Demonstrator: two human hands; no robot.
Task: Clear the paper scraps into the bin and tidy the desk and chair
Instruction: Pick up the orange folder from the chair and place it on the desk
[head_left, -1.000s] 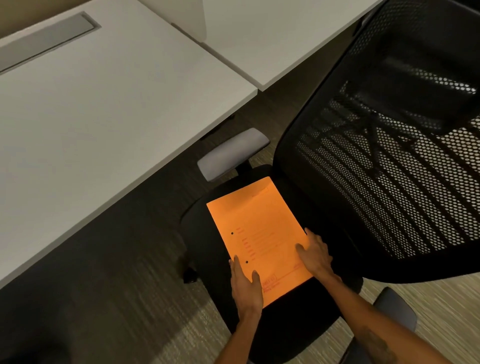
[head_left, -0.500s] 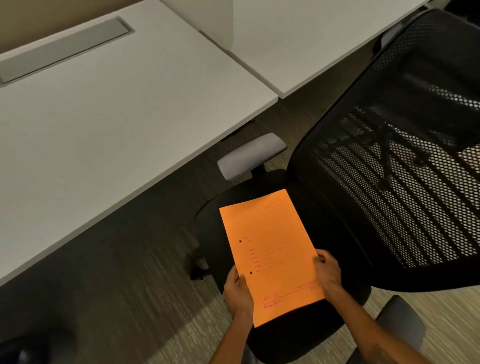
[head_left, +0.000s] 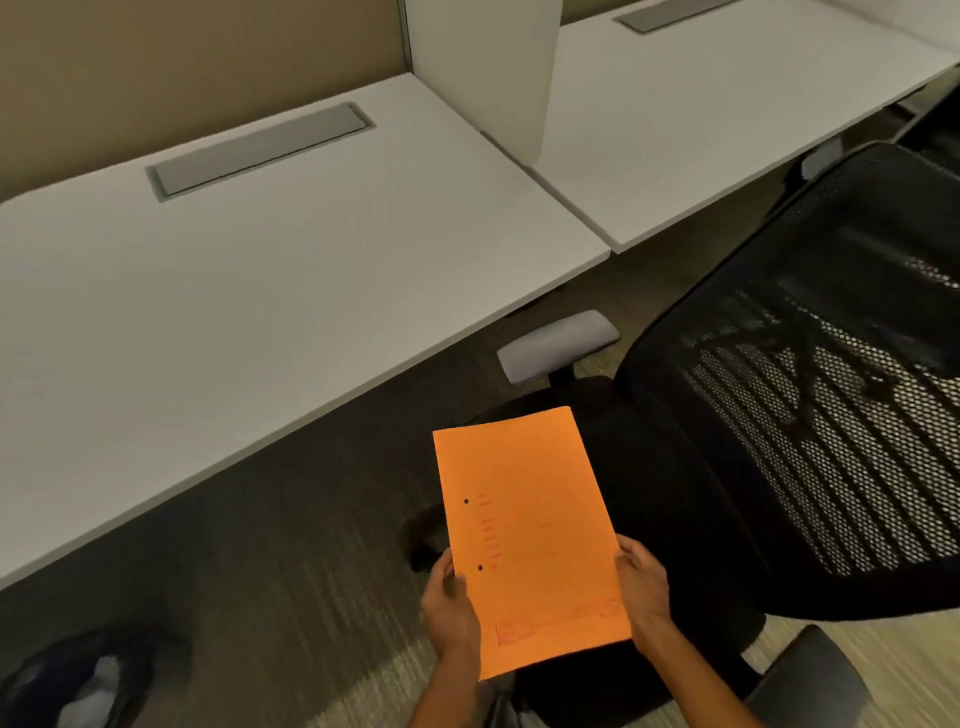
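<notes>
An orange folder (head_left: 524, 525) with two punched holes and faint red print hangs in the air over the front left of the black chair seat (head_left: 670, 493). My left hand (head_left: 449, 605) grips its lower left edge. My right hand (head_left: 641, 590) grips its lower right edge. The chair has a black mesh back (head_left: 810, 415) on the right and a grey armrest (head_left: 558, 345) nearest the desk. The white desk (head_left: 234, 291) lies to the left, with a grey cable flap (head_left: 260, 148) near its back.
A white divider panel (head_left: 483, 67) separates this desk from a second white desk (head_left: 722, 114) at the right. A dark bin with something pale inside (head_left: 78, 680) shows at the bottom left on the carpet. A second grey armrest (head_left: 810, 680) is at the bottom right.
Both hands closed on the folder's lower edges and lifted it off the chair seat towards me. My view has tilted up, showing more of the desks.
</notes>
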